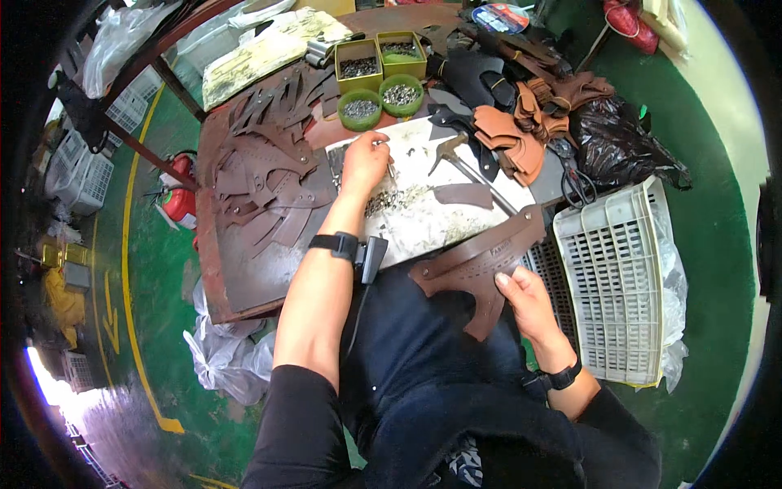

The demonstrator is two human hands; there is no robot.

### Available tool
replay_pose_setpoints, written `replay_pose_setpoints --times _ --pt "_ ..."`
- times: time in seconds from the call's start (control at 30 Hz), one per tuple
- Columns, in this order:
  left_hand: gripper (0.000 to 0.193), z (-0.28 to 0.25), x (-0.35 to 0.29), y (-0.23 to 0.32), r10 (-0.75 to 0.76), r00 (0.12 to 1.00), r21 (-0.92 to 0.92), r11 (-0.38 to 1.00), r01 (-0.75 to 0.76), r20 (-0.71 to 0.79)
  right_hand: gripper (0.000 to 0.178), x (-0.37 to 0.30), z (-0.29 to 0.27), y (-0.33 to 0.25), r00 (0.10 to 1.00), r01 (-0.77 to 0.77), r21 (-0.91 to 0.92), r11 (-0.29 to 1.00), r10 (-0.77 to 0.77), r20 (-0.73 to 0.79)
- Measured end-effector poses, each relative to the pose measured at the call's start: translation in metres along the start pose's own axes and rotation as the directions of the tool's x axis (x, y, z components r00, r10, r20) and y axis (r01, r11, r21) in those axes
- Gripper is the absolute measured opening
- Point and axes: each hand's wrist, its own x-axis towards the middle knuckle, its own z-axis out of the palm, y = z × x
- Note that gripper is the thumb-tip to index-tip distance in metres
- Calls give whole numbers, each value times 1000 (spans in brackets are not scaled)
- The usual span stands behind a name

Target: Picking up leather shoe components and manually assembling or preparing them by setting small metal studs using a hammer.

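My left hand (pixel 365 167) is over the worn white board (pixel 407 236), with its fingers pinched together on a small shiny metal rod (pixel 392 170). Just below that hand, loose metal rivets (pixel 383 202) lie scattered on the board. Off the board's near right edge, my right hand (pixel 525 303) grips a dark brown leather piece (pixel 481 262) by one edge, thumb on top. The piece is curved, with a strap across it and rows of small holes. A hammer (pixel 468 163) and a loose brown leather strip (pixel 463 195) rest on the board between the hands.
Cut brown leather pieces (pixel 265 179) spread over the table's left side. Behind the board stand green bowls (pixel 359 109) and square tins (pixel 358 65) of small metal parts. Tan leather pieces (pixel 511 138), scissors (pixel 578 186) and a black bag (pixel 623 143) lie right, above a white crate (pixel 611 285).
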Motion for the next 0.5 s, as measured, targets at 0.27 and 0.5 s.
replay_pose_setpoints --times 0.27,0.5 --pt "29 40 38 0 -13 996 393 919 -24 91 29 7 1 -13 999 -12 97 995 15 -33" --pt "26 33 42 -3 30 992 480 873 -86 123 27 21 9 -9 998 -27 -9 1000 28 50"
